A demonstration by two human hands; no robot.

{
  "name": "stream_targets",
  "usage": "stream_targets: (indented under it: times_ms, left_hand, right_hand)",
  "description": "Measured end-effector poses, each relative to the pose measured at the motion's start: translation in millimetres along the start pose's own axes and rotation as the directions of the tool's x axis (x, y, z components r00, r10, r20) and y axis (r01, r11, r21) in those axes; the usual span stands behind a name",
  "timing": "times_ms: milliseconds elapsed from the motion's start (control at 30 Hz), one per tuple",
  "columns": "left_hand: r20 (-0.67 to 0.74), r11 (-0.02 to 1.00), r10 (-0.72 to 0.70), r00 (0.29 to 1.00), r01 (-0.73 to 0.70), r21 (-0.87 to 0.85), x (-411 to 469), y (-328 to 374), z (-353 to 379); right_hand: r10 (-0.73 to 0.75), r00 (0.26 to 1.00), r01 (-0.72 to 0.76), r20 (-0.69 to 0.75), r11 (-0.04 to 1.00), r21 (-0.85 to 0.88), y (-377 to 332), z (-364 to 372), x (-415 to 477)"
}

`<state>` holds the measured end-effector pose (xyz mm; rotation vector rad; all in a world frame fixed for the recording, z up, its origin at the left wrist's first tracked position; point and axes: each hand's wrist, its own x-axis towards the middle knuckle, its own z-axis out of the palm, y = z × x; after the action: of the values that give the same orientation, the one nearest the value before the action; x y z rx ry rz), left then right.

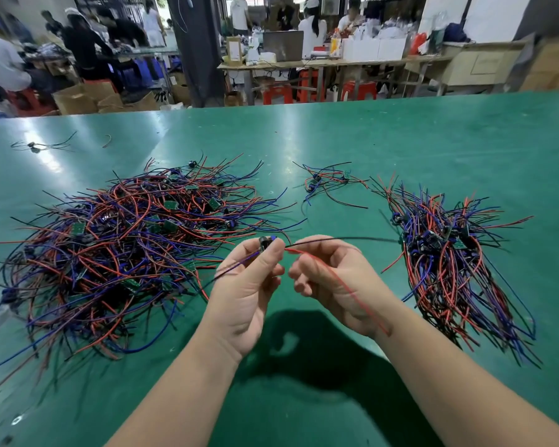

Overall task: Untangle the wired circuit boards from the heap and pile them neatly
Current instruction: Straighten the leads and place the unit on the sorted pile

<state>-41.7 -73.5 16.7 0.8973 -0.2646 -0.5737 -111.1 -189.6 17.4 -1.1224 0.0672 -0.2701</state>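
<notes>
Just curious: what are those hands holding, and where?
One wired circuit board: the left hand pinches the board itself, and the right hand pinches its wires right beside it.

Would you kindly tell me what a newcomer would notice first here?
The big tangled red, blue and black heap fills the left of the green table. At centre, the left hand pinches one small board while the right hand pinches its wires. A neater pile lies on the right.
</notes>
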Motion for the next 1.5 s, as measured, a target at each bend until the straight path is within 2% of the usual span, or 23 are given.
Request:
stream_targets:
  times_ms: [100, 167, 200, 300, 467, 500, 567, 633, 800, 933, 1000, 1067, 1133, 1200, 1300, 1400, 1500]
  left_hand:
    - [0.038, 0.94, 0.256, 0.966, -0.258, 0.223, -4, -4, 1]
    - [0.117, 0.788, 0.418, 0.901, -0.424, 0.446, -6, -7, 0]
    - [0.145, 0.718, 0.461, 0.875, -0.464, 0.519, -7, -8, -1]
    - [0.194, 0.639, 0.489, 0.85, -0.501, 0.584, -7, -9, -2]
    - [0.339, 0.532, 0.393, 0.854, -0.513, 0.674, -6, -4, -6]
    - [0.304, 0.575, 0.355, 0.884, -0.463, 0.675, -6, -3, -6]
    - [0.184, 0.76, 0.219, 0.958, -0.286, 0.583, -6, -1, -3]
    - [0.125, 0.877, 0.076, 0.989, -0.126, 0.464, -8, 0, 0]
    - [0.071, 0.917, -0.067, 0.995, 0.034, 0.397, -10, -8, 3]
    - [0.038, 0.887, -0.025, 0.999, 0.005, 0.462, -4, -12, -3]
    - [0.051, 0.868, -0.016, 0.999, -0.011, 0.496, -3, -14, -4]
    - [0.068, 0.831, 0.006, 0.998, -0.043, 0.555, -3, -16, -5]
    - [0.098, 0.787, 0.032, 0.995, -0.086, 0.611, -3, -17, -6]
    - [0.127, 0.77, 0.053, 0.99, -0.122, 0.627, -3, -17, -5]
    - [0.126, 0.802, 0.041, 0.991, -0.108, 0.587, -5, -15, -3]
    - [0.083, 0.83, -0.03, 0.996, -0.021, 0.558, -5, -12, -3]
    - [0.064, 0.829, -0.145, 0.987, 0.086, 0.553, -6, -10, -3]
  right_hand:
    - [0.06, 0.998, -0.056, -0.017, 0.976, 0.21, -4, 1, 0]
    - [0.082, 0.995, -0.064, -0.055, 0.961, 0.268, -6, 1, 1]
    - [0.087, 0.993, -0.062, -0.08, 0.957, 0.282, -7, 2, 0]
    - [0.105, 0.987, -0.069, -0.118, 0.958, 0.28, -8, 2, 0]
    - [0.076, 0.971, -0.025, -0.226, 0.976, 0.218, -15, -8, 3]
    - [0.061, 0.969, -0.018, -0.239, 0.984, 0.178, -17, -11, 4]
    - [0.049, 0.966, -0.024, -0.253, 0.994, 0.102, -18, -15, 4]
    - [0.052, 0.967, -0.042, -0.251, 0.998, 0.042, -14, -15, 3]
    - [0.0, 0.968, -0.053, -0.25, 0.977, -0.204, -7, -14, 4]
    - [-0.053, 0.968, -0.077, -0.246, 0.867, -0.493, -7, -16, 3]
    - [-0.012, 0.973, -0.125, -0.231, 0.814, -0.567, -6, -16, 2]
    - [0.066, 0.961, -0.196, -0.267, 0.846, -0.497, -5, -17, 1]
    - [0.186, 0.934, -0.281, -0.305, 0.911, -0.303, -7, -19, 2]
    - [0.311, 0.91, -0.348, -0.273, 0.932, -0.097, -10, -22, 3]
    - [0.386, 0.903, -0.381, -0.191, 0.922, 0.065, -15, -24, 4]
    - [0.369, 0.914, -0.358, -0.17, 0.929, 0.093, -17, -25, 3]
    - [0.316, 0.925, -0.332, -0.213, 0.942, -0.046, -16, -27, 3]
